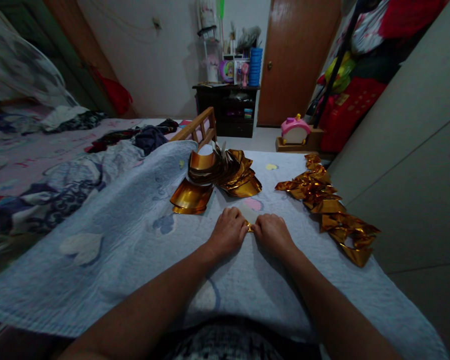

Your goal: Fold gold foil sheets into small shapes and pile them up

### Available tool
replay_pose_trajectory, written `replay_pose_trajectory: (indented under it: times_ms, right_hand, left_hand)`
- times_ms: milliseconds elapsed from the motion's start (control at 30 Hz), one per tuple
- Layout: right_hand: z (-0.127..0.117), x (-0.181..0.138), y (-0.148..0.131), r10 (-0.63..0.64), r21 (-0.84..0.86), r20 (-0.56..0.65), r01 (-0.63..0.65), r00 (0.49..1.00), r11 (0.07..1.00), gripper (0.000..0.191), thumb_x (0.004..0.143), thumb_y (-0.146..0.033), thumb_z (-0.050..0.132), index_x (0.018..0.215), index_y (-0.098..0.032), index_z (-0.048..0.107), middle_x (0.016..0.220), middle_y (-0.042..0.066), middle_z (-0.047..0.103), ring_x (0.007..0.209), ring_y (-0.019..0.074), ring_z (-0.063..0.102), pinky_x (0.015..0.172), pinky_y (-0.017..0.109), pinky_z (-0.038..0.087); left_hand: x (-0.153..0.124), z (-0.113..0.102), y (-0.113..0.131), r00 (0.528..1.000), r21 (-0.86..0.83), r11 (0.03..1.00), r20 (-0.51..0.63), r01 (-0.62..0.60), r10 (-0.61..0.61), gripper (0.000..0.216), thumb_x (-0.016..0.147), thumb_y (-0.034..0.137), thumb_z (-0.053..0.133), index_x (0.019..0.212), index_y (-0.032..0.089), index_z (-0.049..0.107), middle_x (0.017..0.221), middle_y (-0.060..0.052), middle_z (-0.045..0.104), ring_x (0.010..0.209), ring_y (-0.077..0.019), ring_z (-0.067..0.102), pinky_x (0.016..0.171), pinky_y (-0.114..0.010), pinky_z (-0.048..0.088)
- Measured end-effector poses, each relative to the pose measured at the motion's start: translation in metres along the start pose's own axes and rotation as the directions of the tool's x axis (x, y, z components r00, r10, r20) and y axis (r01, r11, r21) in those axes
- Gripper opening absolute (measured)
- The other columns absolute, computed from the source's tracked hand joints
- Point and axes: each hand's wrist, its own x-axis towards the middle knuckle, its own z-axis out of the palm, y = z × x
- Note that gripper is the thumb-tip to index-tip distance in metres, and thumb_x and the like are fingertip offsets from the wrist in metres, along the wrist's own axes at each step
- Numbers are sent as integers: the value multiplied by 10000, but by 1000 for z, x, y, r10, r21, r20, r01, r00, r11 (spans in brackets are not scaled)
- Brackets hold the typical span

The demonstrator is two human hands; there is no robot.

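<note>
A light blue quilt (135, 240) is covering the bed in front of the person, and everything in hand is lying on it. Beyond the quilt's far edge, a wooden door (296, 60) and a dark cabinet (227, 107) are standing against the far wall, with a pink toy (295, 129) sitting on the floor near the door.

Along the quilt's right side, a long trail of crumpled gold foil scraps (330, 205) is running from the far edge toward the person. Near the middle, a pile of curved gold foil sheets (217, 180) is fanning out, well apart from the scraps.

The left hand (228, 231) and the right hand (273, 232) are resting side by side on the quilt just in front of that pile, fingers curled, almost touching each other. Both are pinching one small foil-backed paper piece (250, 216) between them; it is lying flat on the quilt, pale side up, with a sliver of gold showing at its near edge between the fingertips.
</note>
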Motion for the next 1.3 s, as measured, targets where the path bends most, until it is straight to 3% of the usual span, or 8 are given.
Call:
replay_pose_trajectory:
  times_ms: [800,1033,1300]
  right_hand:
    - [0,-2,0,32,10,-1,-32,999,999,273,982,-351,537,908,-156,713,962,139,714,917,258,620,753,343,343]
    - [7,-6,4,62,81,-135,-52,989,995,213,928,-404,619,965,-196,649,1143,127,596,1079,291,500,870,384,347]
    - [13,-6,3,19,103,-150,-4,989,995,254,934,-440,567,990,-194,592,1123,114,572,1068,285,477,920,418,332]
  left_hand:
    - [-4,1,2,996,-4,996,-4,93,-93,123,936,341,599,967,221,602,1113,-78,538,1061,-274,456,905,-429,405]
    - [-4,4,0,998,16,998,-24,66,-65,112,921,323,622,988,235,603,1126,-64,536,1112,-271,451,1007,-456,358]
    - [-4,4,0,997,31,997,-9,74,-74,143,932,334,608,1026,228,597,1150,-76,532,1122,-279,446,1010,-461,363]
